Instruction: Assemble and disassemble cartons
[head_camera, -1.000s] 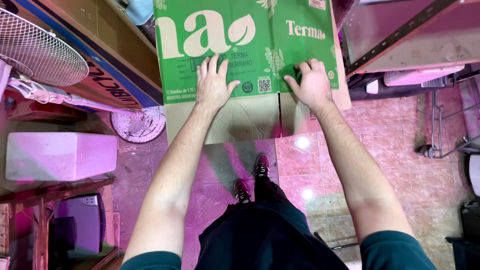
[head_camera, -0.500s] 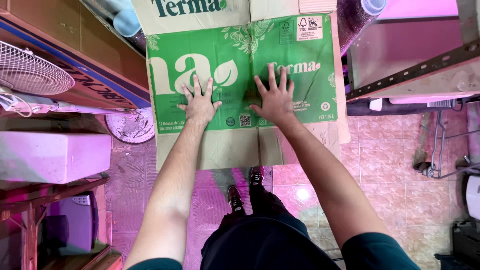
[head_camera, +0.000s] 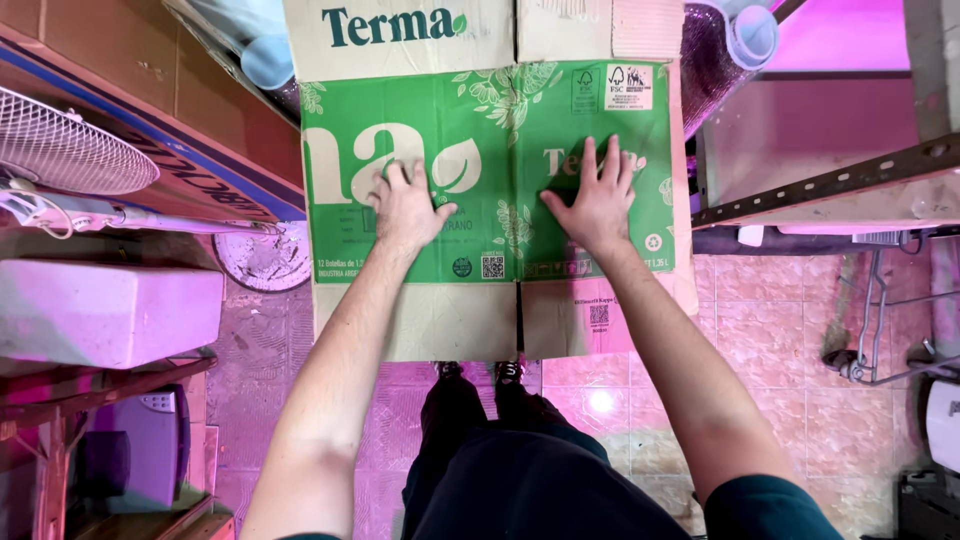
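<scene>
Left hand (head_camera: 405, 205) and right hand (head_camera: 597, 200) flat on cardboard box (head_camera: 500, 120)

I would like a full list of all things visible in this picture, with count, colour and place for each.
cardboard box: one, flattened, green printed panel with plain brown flaps, centre, under both hands
fan: one, white wire grille, upper left
foam block: one, white, left side on a wooden stand
round disc: one, pale, on the floor left of the box
metal shelf: one, grey, upper right
tiled floor: pinkish, lower right
shoes: two, dark, just below the box
trousers: dark, bottom centre
left hand: one, flat on the green panel, fingers spread
right hand: one, flat on the green panel, fingers spread
</scene>
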